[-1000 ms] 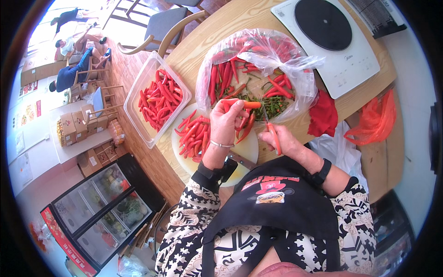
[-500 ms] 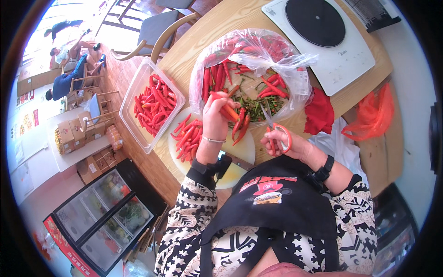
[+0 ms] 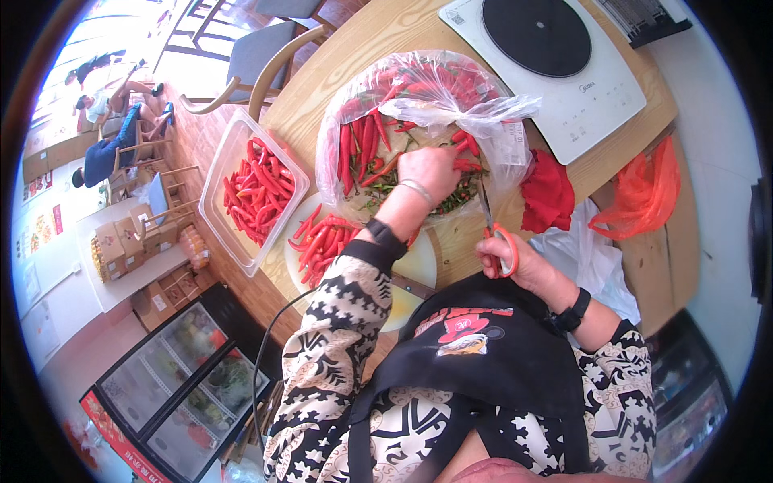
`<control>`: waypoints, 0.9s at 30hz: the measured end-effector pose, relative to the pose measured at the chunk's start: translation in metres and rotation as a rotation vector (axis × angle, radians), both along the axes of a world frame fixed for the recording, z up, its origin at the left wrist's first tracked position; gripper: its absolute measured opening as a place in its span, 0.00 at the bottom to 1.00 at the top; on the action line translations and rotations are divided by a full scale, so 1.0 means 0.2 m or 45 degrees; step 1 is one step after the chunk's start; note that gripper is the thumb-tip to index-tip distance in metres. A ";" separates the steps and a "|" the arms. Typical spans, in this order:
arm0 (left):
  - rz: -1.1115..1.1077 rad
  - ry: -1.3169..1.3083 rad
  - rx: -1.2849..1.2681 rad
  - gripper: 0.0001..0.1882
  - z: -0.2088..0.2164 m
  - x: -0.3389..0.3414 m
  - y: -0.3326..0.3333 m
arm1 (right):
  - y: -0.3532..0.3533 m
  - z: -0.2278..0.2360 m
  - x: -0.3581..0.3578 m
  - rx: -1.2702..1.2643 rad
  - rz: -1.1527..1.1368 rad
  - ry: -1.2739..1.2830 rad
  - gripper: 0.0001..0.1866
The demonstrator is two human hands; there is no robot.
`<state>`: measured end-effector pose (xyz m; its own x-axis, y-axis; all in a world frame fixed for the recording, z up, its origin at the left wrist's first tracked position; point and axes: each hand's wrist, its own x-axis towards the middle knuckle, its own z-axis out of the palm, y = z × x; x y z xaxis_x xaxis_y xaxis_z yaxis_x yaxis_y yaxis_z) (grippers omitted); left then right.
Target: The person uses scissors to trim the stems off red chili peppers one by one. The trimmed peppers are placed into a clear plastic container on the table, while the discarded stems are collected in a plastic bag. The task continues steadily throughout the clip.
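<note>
My left hand (image 3: 428,173) reaches into the mouth of a clear plastic bag (image 3: 330,145), over red chili peppers (image 3: 366,143) and a heap of green stems (image 3: 459,196). Its fingertips lie among the chilies on the bag's right side; the back of the hand hides what they grip, if anything. My right hand (image 3: 515,259) is closed on orange-handled scissors (image 3: 486,211), blades pointing away toward the bag. Beside my left forearm, cut red chilies (image 3: 320,248) are piled on a round white cutting board (image 3: 423,256). Further left, a clear plastic tub (image 3: 302,189) holds many red chilies.
A white induction cooker (image 3: 580,121) stands at the back right of the wooden table (image 3: 346,56). A red cloth (image 3: 547,193), a white plastic bag (image 3: 592,262) and an orange plastic bag (image 3: 644,193) lie on the right. A chair (image 3: 262,64) stands beyond the table; people sit far left.
My left hand has moved away and right, from above the board's edge into the bag; the chilies it held no longer show in it. My right hand with the scissors has shifted slightly right.
</note>
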<state>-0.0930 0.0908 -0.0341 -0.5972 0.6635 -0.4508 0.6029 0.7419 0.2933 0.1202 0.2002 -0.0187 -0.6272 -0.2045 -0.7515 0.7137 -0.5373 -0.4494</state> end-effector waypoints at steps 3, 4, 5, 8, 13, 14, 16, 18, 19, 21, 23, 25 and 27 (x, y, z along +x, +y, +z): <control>0.247 -0.131 0.038 0.18 0.12 -0.09 -0.17 | 0.00 0.00 -0.04 0.205 0.305 0.055 0.16; 0.314 -0.172 0.139 0.18 0.17 -0.11 -0.24 | -0.02 0.00 -0.05 0.263 0.334 0.070 0.15; 0.339 -0.211 0.157 0.19 0.21 -0.13 -0.30 | -0.04 -0.01 -0.06 0.323 0.372 0.088 0.15; 0.394 -0.104 0.358 0.18 0.25 -0.08 -0.45 | -0.07 0.04 -0.13 0.451 0.412 0.190 0.14; 0.640 -0.314 0.418 0.15 0.31 0.07 -0.50 | -0.12 0.07 -0.20 0.583 0.426 0.326 0.15; 0.644 -0.282 0.443 0.15 0.33 0.10 -0.48 | -0.12 0.08 -0.21 0.613 0.457 0.328 0.16; 0.722 -0.275 0.517 0.15 0.32 0.15 -0.48 | -0.12 0.08 -0.22 0.664 0.484 0.351 0.16; 0.794 -0.270 0.616 0.14 0.31 0.18 -0.47 | -0.13 0.09 -0.22 0.706 0.473 0.394 0.16; 0.772 -0.265 0.578 0.14 0.31 0.18 -0.47 | -0.13 0.09 -0.21 0.713 0.491 0.388 0.16; 0.725 -0.256 0.502 0.14 0.32 0.20 -0.47 | -0.13 0.09 -0.21 0.725 0.525 0.376 0.16; 0.684 -0.203 0.490 0.14 0.32 0.22 -0.46 | -0.12 0.10 -0.22 0.738 0.543 0.381 0.17; 0.658 -0.171 0.458 0.14 0.32 0.22 -0.46 | -0.11 0.11 -0.23 0.769 0.560 0.402 0.17; 0.650 -0.159 0.408 0.15 0.33 0.22 -0.46 | -0.10 0.13 -0.25 0.820 0.575 0.439 0.18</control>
